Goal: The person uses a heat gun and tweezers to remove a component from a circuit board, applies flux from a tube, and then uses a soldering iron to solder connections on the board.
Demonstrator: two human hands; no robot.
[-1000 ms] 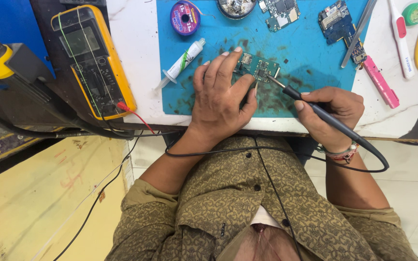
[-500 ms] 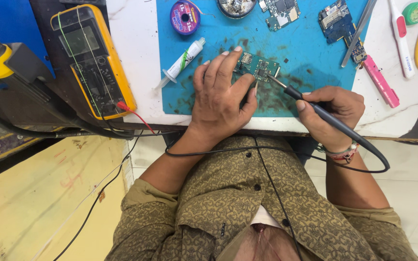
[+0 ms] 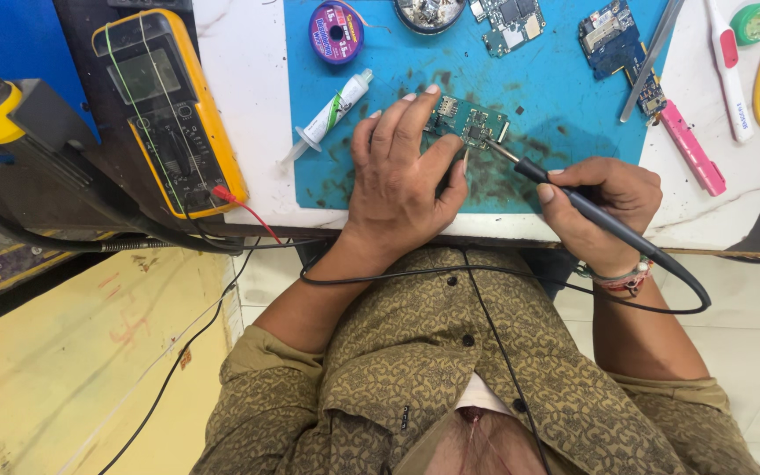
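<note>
A small green circuit board (image 3: 471,121) lies on the blue work mat (image 3: 565,105). My left hand (image 3: 402,180) rests flat on the mat, with its fingertips pinning the board's left edge. My right hand (image 3: 604,207) grips a black soldering iron (image 3: 591,209) like a pen. The iron's metal tip touches the board's lower right corner. Its black cable (image 3: 521,281) loops across my lap.
A yellow multimeter (image 3: 169,110) with a red lead sits at the left. On or near the mat are a white syringe tube (image 3: 332,110), a purple solder spool (image 3: 334,31), other circuit boards (image 3: 613,31), tweezers (image 3: 653,57), a pink tool (image 3: 692,149) and a white pen-shaped tool (image 3: 727,66).
My left hand has shifted slightly over the board; the soldering iron stays at the board's edge.
</note>
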